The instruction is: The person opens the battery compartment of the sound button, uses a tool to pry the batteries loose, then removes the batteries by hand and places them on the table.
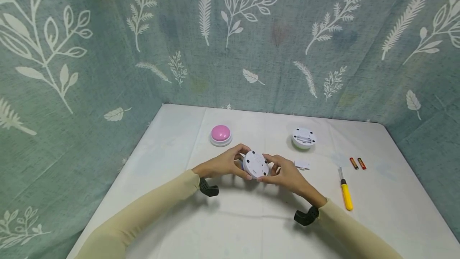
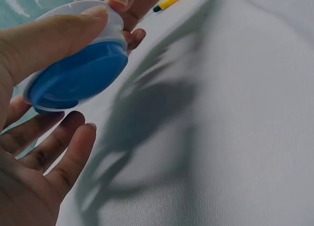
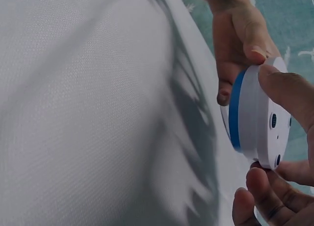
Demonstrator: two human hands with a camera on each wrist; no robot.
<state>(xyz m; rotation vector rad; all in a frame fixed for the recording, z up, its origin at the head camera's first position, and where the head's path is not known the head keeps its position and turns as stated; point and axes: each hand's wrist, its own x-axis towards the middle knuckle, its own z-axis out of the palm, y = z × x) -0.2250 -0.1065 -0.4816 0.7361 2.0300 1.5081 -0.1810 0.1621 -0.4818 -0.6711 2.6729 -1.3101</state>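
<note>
Both hands hold a round white push button [image 1: 256, 164] with a blue dome [image 2: 81, 73] above the table. Its flat base, with small black feet, faces up, while the dome points downward. My left hand [image 1: 230, 161] grips the left side, thumb along the near rim. Opposite it, my right hand [image 1: 284, 173] pinches the right side between thumb and fingers. In the right wrist view, the right thumb lies on the white rim [image 3: 262, 113] and the fingertips are at its other side. The two thumbs come close together at the near edge.
A pink button [image 1: 221, 134] stands dome up behind the left hand. An upturned green-domed button [image 1: 303, 138] shows its battery compartment at the back right. Near it lie a small white piece [image 1: 302, 165], two batteries [image 1: 357, 163] and a yellow-handled screwdriver [image 1: 346, 195] on the white-covered table [image 1: 230, 227].
</note>
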